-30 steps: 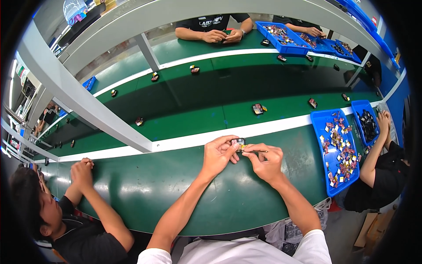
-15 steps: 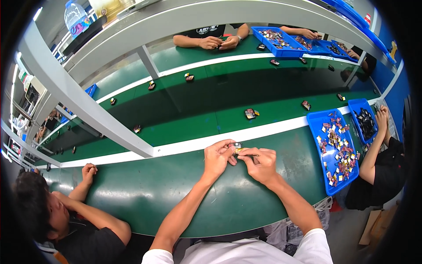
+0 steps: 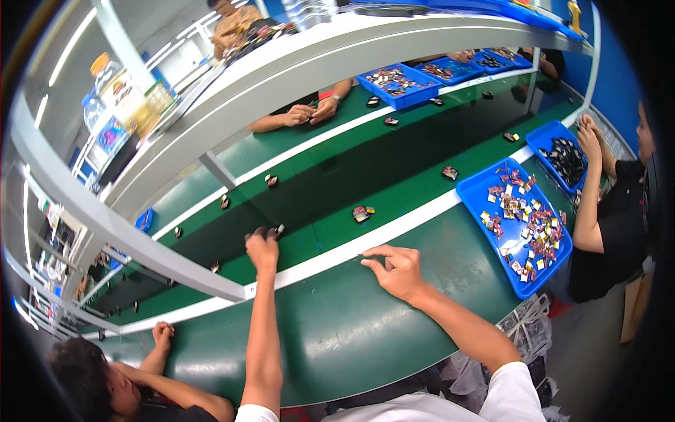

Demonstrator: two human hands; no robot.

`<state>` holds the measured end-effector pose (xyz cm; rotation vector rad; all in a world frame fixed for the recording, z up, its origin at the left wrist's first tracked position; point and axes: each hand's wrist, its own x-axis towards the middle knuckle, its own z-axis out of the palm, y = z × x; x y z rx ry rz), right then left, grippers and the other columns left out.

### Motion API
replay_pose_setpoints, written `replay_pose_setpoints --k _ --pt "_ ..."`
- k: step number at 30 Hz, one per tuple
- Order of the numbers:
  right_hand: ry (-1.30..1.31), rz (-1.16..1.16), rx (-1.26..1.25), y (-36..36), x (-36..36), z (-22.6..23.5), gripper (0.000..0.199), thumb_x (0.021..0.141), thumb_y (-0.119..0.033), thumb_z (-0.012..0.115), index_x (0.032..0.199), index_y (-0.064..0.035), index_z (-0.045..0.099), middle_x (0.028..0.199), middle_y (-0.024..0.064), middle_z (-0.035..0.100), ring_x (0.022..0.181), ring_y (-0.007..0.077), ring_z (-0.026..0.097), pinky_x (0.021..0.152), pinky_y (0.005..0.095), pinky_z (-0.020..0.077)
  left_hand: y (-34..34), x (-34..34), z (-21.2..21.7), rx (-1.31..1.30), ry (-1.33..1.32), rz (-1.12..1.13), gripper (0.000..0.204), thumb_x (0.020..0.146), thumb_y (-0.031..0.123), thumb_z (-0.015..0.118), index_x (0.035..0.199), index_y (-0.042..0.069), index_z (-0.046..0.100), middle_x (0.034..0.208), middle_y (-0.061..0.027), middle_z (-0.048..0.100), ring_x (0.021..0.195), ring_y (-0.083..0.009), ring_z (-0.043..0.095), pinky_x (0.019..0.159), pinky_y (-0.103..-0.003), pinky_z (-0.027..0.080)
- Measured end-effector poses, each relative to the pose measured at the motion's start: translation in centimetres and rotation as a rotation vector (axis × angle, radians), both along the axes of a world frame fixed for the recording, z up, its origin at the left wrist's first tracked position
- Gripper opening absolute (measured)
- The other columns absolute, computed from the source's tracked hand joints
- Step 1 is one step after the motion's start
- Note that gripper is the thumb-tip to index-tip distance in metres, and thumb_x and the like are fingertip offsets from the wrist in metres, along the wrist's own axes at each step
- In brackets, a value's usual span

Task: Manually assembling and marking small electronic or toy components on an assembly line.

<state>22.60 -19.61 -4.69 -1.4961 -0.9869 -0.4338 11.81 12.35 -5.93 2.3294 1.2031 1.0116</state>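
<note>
My left hand (image 3: pixel 262 250) reaches over the far side of the white rail, above the green conveyor belt. Its fingers close around a small dark part (image 3: pixel 279 231) with a pale end, partly hidden by the fingers. Above the near green bench, my right hand (image 3: pixel 396 273) has thumb and forefinger brought nearly together in a pinch. Something tiny and dark may sit at those fingertips; it is too small to name. On the belt to the right of my left hand lies a small black part with red and yellow pieces (image 3: pixel 362 213).
A blue tray (image 3: pixel 519 289) of small red, white and yellow pieces stands right on the bench. Behind it is a blue tray of black parts (image 3: pixel 562 156). A white rail (image 3: pixel 415 212) borders the belt; a grey frame post (image 3: pixel 133 225) crosses left. Co-workers sit on both sides.
My hands have separated: the left went forward and left over the belt with the dark part, while the right stayed above the bench. The view has shifted, with the trays now further left.
</note>
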Motion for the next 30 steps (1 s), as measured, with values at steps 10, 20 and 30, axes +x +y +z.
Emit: replay_pose_setpoints --k 10,20,30 --pt "0.022 0.010 -0.105 -0.8 -0.1 -0.1 0.013 0.078 -0.010 0.082 0.088 -0.0107 0.074 0.071 0.0038 0.072 0.046 0.0169 0.058 0.050 0.0298 0.0477 -7.3 11.7 4.0 -0.231 0.051 -0.692 0.022 0.089 0.018 0.071 0.100 0.000 0.075 0.076 -0.0095 0.072 0.059 -0.0137 0.067 0.046 -0.028 0.052" --pt "0.039 0.013 -0.116 -0.3 0.0 -0.3 0.014 0.078 -0.011 0.082 0.089 -0.0095 0.074 0.076 0.0047 0.075 0.047 0.0175 0.059 0.051 0.0291 0.0486 -7.3 15.0 2.5 -0.257 0.409 -0.672 0.020 0.074 0.024 0.080 0.085 0.007 0.076 0.078 -0.0071 0.073 0.079 -0.0197 0.071 0.076 -0.035 0.056" --pt "0.115 0.068 -0.073 -0.3 0.4 -1.5 0.015 0.077 -0.003 0.084 0.087 0.0014 0.073 0.079 0.0032 0.074 0.043 0.0053 0.038 0.044 0.0248 0.0326 -10.0 8.3 3.4 -0.704 -0.019 -0.599 0.009 0.086 0.005 0.068 0.088 -0.003 0.066 0.069 -0.0070 0.068 0.051 -0.0101 0.060 0.042 -0.025 0.044"
